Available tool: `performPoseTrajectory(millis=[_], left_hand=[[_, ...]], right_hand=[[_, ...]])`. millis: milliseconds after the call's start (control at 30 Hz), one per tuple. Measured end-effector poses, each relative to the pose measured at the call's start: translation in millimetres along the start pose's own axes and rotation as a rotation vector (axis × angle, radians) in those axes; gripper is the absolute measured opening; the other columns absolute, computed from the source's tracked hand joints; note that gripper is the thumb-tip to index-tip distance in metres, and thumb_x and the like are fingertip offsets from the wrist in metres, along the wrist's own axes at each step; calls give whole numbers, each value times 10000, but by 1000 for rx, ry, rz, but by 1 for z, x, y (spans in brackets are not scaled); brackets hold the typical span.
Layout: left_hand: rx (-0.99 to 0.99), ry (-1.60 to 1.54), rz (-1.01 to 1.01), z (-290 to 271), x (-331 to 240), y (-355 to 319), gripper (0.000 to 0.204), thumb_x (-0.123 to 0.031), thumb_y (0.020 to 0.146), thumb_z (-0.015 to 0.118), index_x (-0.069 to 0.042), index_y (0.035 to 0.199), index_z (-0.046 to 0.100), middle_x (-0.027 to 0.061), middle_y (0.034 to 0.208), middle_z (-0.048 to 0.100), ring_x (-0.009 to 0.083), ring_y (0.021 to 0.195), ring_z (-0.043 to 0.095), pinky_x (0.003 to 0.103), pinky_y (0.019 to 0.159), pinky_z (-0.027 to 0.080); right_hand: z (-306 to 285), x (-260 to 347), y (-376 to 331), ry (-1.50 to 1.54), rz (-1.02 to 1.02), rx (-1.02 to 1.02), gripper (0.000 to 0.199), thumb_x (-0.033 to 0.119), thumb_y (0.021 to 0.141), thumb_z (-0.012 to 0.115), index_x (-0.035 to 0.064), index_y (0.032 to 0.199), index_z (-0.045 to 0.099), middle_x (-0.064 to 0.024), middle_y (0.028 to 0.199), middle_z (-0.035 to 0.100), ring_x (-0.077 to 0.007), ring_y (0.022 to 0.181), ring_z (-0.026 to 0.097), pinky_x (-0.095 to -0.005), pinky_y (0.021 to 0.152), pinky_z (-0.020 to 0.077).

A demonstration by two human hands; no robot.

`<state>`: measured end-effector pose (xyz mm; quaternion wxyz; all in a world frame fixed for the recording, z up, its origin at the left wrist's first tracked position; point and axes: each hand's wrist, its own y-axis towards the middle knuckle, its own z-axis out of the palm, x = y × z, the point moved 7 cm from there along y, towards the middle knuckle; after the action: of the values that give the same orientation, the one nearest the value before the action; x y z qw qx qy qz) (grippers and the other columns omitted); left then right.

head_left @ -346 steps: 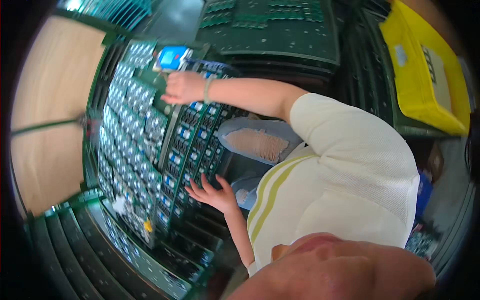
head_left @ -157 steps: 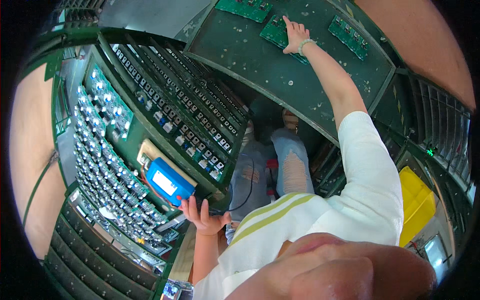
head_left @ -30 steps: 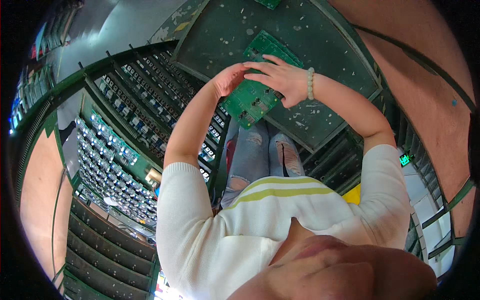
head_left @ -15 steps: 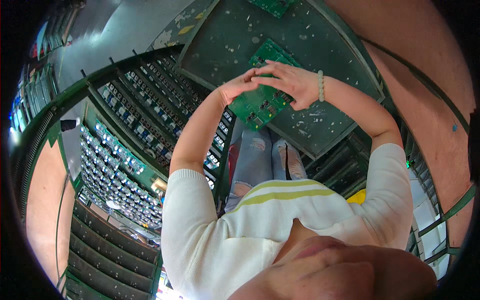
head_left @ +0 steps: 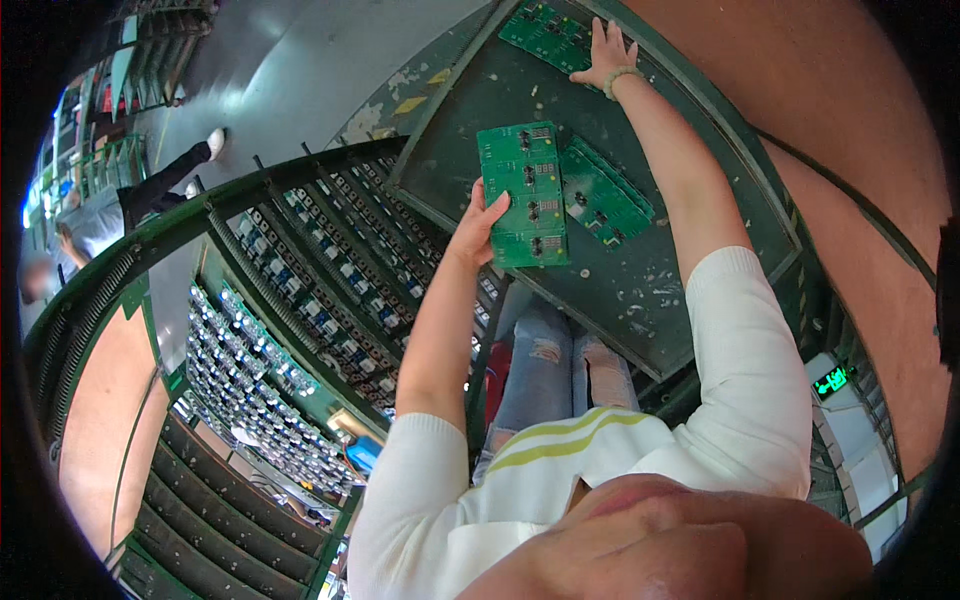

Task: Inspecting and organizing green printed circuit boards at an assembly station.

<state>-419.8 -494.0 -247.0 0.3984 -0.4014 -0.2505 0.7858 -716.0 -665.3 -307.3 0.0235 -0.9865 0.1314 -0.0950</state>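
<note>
My left hand (head_left: 478,228) is closed on the left edge of a green circuit board (head_left: 524,170), thumb on top. The board carries a row of black components and small white digit displays. Beyond it, at the far end of the dark green work surface (head_left: 640,300), my right hand (head_left: 608,62) has its fingers spread. It lies at the right end of some far circuit boards (head_left: 545,38); whether it touches them I cannot tell. A small stack of circuit boards (head_left: 606,195) rests just right of the held board.
Left of the work surface stands a green metal rack (head_left: 330,260) with rows of mounted parts. Farther left are lit boards (head_left: 240,370) and dark shelves (head_left: 220,500). Another person (head_left: 110,215) is on the far left. A small green-lit display (head_left: 830,381) sits at right.
My hands have parted. The left now holds one board upright to my view at left, while the right has moved away to the far boards. The view has shifted, and another person has appeared.
</note>
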Motion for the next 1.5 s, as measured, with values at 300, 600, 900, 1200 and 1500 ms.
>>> performPoseTrajectory(millis=[300,600,900,1200,1500], left_hand=[[-205,-152,272,-14,-3,2,535,-113,830,676,-158,1229,322,85,1146,497,237,1016,549,413,800,515],[-201,-216,410,-41,24,20,462,-446,916,538,-164,1230,352,50,1187,501,216,1073,520,398,887,466],[90,-444,482,48,17,5,621,-643,846,447,-141,1212,436,46,1203,537,224,1082,550,402,908,489],[8,-305,461,17,34,12,574,-400,853,591,-81,1297,415,130,1221,542,303,1091,551,439,934,468],[-236,-313,303,-26,36,-17,632,-151,793,663,-150,1333,334,104,1185,499,302,1092,509,479,909,454]], right_hand=[[-14,23,-38,41,134,324,1214,536,576,798,-11,1440,141,-232,1323,439,-346,1238,420,-533,978,382],[-182,113,-190,627,20,238,1120,363,564,794,-94,1385,184,-271,1232,493,-387,1125,489,-399,979,403],[-191,130,-236,358,126,263,1117,375,539,768,-41,1391,177,-229,1229,473,-381,1143,430,-506,931,401],[-160,130,-260,266,136,320,1148,428,534,789,-27,1399,188,-221,1273,432,-361,1137,422,-524,879,409],[-71,5,-229,357,208,183,1083,506,574,803,-20,1373,295,-245,1358,381,-383,1280,352,-455,1045,328]])
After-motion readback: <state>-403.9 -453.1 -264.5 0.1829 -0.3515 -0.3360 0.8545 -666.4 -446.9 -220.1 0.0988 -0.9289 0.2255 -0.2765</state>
